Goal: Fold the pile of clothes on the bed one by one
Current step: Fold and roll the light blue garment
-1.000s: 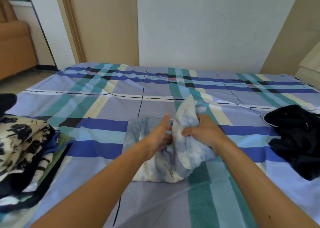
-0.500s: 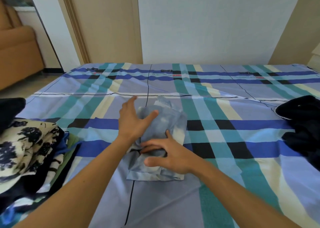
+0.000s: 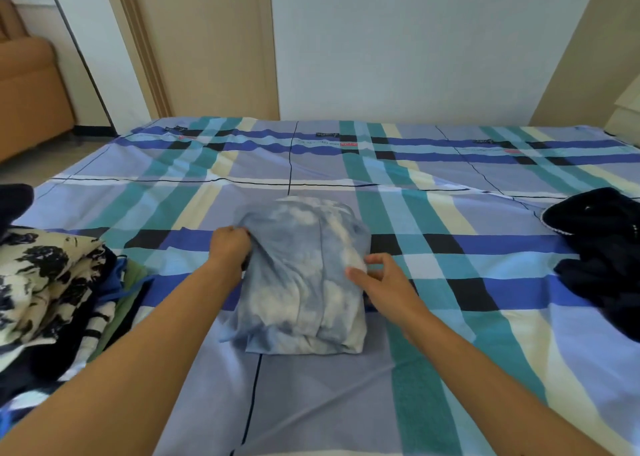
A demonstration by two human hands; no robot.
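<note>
Two bare forearms reach in from the near edge over the bed (image 3: 311,403), whose sheet is checked in blue, teal, cream and black. They meet at a blue-and-white mottled garment (image 3: 304,282), which lies folded into a thick, roughly rectangular bundle on the sheet in the middle of the bed, just ahead of the person.

The left hand (image 3: 230,247) is at the bundle's left edge, towards its far end. Its fingers are curled and its grip is closed on the cloth there, which puckers under the knuckles. The right hand (image 3: 381,277) is at the right edge. Its thumb lies on top of the fabric and its forefinger is bent beside it, so that the grip pinches a pale bit of the edge between them. The other fingers hang loosely curled over the sheet.

To the left, well apart from the bundle, sits a stack of clothes (image 3: 38,282): a cream piece with black print on top, with striped, green and blue pieces under it. At the right side of the bed lies a dark heap of clothes (image 3: 602,247), crumpled.

Beyond the far edge of the bed stand a pale wooden door (image 3: 207,40) and a plain white wall (image 3: 415,40). An orange seat (image 3: 27,92) shows at far left.
</note>
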